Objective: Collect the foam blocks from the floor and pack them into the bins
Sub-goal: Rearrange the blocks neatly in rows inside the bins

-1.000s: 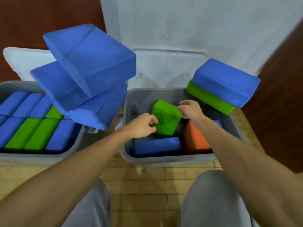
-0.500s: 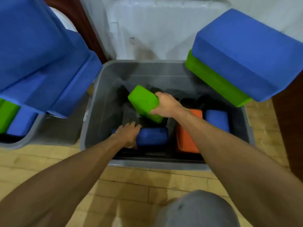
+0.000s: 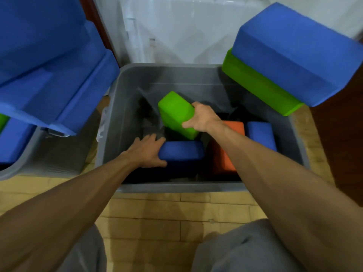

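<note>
**Entry: both hands down in the grey bin, one block apiece**

Recorded right hand (image 3: 204,118) clamped on a bright green rectangular foam block (image 3: 176,112), fingers curled over its right-hand end and thumb on its near face. Noted the block tilted, low end toward the wrist, inside the open grey plastic bin (image 3: 176,187). Could not tell whether that low end touched anything beneath.

Recorded left hand (image 3: 146,152) closed round the left end of a dark blue rectangular foam block (image 3: 181,152), with the thumb along the near edge and the fingers over the top. Found this block lying flat in the bin, just below the right thumb.

Logged to the right of the left fingertips, under the right forearm, an orange foam block (image 3: 222,161). Just beyond it, against the bin's right wall, a smaller blue foam block (image 3: 261,136).

Noted above and right of the right-hand fingers a large blue foam slab (image 3: 298,55) stacked on a green foam slab (image 3: 259,85), overhanging the bin's far right corner. Noted left of the left fingers a heap of blue foam slabs (image 3: 49,65) above a second grey bin (image 3: 19,169).

Saw pale wooden floor (image 3: 157,222) below both wrists.
</note>
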`<move>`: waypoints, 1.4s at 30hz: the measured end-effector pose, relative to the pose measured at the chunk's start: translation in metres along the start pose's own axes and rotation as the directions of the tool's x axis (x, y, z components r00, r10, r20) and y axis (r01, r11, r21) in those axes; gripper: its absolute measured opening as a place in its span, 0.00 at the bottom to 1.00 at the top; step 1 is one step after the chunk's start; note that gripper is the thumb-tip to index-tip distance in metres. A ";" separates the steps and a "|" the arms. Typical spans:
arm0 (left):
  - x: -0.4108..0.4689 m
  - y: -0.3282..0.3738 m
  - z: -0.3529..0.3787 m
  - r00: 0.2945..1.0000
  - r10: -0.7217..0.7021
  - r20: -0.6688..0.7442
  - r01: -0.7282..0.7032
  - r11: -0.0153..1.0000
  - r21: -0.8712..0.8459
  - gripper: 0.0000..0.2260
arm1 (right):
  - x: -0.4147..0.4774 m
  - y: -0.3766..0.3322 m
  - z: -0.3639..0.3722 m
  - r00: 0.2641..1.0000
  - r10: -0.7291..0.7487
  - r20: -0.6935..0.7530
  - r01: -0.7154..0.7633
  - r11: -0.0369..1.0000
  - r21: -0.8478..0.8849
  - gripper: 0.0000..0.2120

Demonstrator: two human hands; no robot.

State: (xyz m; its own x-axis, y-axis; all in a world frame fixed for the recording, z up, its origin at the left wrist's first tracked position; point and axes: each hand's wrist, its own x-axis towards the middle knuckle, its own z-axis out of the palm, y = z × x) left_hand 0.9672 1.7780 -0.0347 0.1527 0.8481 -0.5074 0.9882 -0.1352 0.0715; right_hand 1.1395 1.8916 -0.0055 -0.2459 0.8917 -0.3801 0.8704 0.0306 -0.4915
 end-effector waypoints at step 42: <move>-0.042 -0.012 -0.087 0.961 0.150 0.232 -0.150 0.989 -0.021 0.46 | -0.053 -0.005 -0.014 0.951 0.245 -0.189 -0.250 0.968 -0.002 0.42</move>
State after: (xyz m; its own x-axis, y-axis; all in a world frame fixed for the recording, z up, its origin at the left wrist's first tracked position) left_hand 0.9495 1.7887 0.0610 0.2936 0.6760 -0.6759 0.9542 -0.2496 0.1649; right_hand 1.1544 1.8507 0.0281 0.0598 0.9408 -0.3335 0.9052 -0.1919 -0.3791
